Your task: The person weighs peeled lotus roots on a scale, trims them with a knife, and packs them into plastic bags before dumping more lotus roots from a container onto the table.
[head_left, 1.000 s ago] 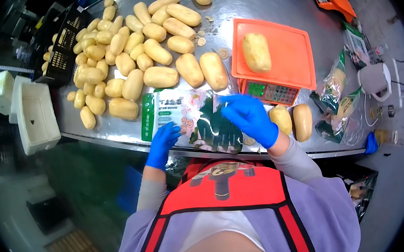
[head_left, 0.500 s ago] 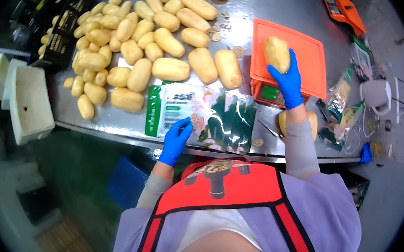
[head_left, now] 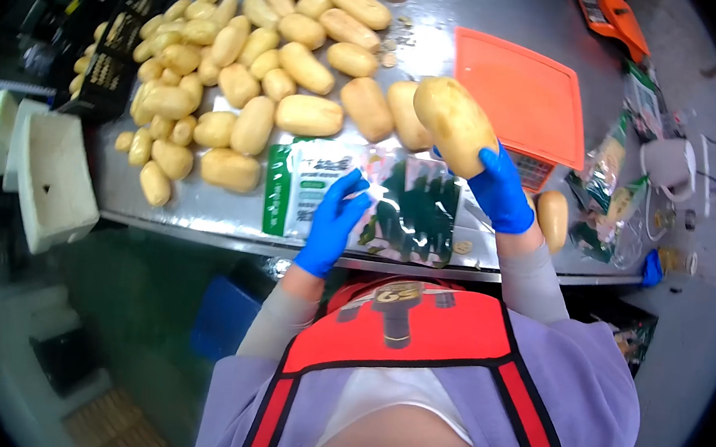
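In my right hand (head_left: 503,190) is a thick, pale yellow lotus root segment (head_left: 454,122), held tilted over the table just left of the scale. My fingers wrap its lower end. My left hand (head_left: 334,225) is over the printed green and white plastic bag (head_left: 416,203), its fingers bent and a little apart; whether they touch the bag I cannot tell. That bag lies flat along the table's near edge. Beside my right hand stands the scale with its orange tray (head_left: 521,93), which bears nothing. Another lotus root segment (head_left: 553,221) lies right of my right wrist.
Many lotus root segments (head_left: 238,84) cover the left of the metal table (head_left: 389,257). A black crate (head_left: 125,50) and a white foam box (head_left: 56,181) stand at the left. More packets (head_left: 605,165), a white cup-like container (head_left: 669,167) and an orange device (head_left: 610,22) are at the right.
My right hand has lifted the lotus root segment off the orange tray and brought it left and nearer to me. My left hand has moved up and right over the bag.
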Demonstrator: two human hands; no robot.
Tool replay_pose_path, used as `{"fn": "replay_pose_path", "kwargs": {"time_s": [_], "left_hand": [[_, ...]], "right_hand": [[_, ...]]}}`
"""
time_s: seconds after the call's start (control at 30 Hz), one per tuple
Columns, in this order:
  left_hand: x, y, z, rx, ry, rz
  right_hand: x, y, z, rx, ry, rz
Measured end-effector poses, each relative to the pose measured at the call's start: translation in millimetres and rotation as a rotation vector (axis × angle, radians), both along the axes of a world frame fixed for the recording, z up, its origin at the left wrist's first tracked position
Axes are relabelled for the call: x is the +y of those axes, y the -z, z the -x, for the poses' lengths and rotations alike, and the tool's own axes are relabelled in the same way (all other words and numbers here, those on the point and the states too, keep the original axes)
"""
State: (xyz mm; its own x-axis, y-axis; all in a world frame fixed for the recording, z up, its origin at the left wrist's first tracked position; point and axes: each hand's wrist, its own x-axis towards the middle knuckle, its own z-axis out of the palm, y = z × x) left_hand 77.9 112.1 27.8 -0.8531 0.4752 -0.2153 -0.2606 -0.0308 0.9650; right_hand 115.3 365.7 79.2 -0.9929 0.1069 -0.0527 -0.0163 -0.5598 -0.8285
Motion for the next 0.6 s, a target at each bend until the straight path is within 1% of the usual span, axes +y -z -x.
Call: {"fn": "replay_pose_path", "kwargs": {"time_s": [0.03,0.07,0.1,0.13,0.2,0.23,0.27,0.33,0.37,0.43,0.53,0.57,0.6], "left_hand": [[9.5,-18.6,-0.7,-0.052,-0.002,-0.101],[19.8,-27.7,-2.4,-0.127,-0.029,-0.262],[27.5,-37.3,-3.9,-0.239,-0.071,-0.355],[37.1,-37.0,-5.2,-0.251,-0.122,-0.371],[40.8,-26.3,1.6,-0.272,-0.208,-0.518],[33.2,-13.3,4.3,-0.456,-0.24,-0.629],[23.6,-6.8,6.1,-0.584,-0.247,-0.699],[6.2,-2.5,2.5,-0.537,-0.269,-0.684],[-1.3,-0.3,-0.7,-0.535,-0.282,-0.687],[-14.7,1.5,-3.9,-0.541,-0.355,-0.726],[-21.7,-6.0,-8.5,-0.52,-0.397,-0.707],[-23.6,-4.2,-9.2,-0.535,-0.405,-0.704],[-25.2,-4.0,-10.4,-0.53,-0.407,-0.704]], "right_hand": [[-15.8,-5.9,0.6,0.012,-0.017,-0.135],[-31.1,-10.6,-1.0,0.03,-0.033,-0.269],[-47.3,1.5,-3.7,-0.003,0.024,-0.377],[-61.7,-1.0,-5.8,-0.018,-0.055,-0.519],[-70.3,7.7,-6.8,0.147,-0.133,-0.995],[-68.2,0.9,-5.8,0.181,-0.216,-1.015],[-61.4,-0.7,-3.1,0.132,-0.309,-0.901],[-37.7,-14.6,7.7,-0.126,-0.582,0.12],[-30.5,-12.1,13.5,-0.129,-0.595,0.121],[-19.1,-5.1,28.6,-0.05,-0.498,-0.18],[-14.2,5.4,41.1,0.078,-0.323,-0.623],[-18.1,12.9,42.2,0.084,-0.327,-0.623],[-24.9,26.2,41.9,0.157,-0.214,-0.936]]}}
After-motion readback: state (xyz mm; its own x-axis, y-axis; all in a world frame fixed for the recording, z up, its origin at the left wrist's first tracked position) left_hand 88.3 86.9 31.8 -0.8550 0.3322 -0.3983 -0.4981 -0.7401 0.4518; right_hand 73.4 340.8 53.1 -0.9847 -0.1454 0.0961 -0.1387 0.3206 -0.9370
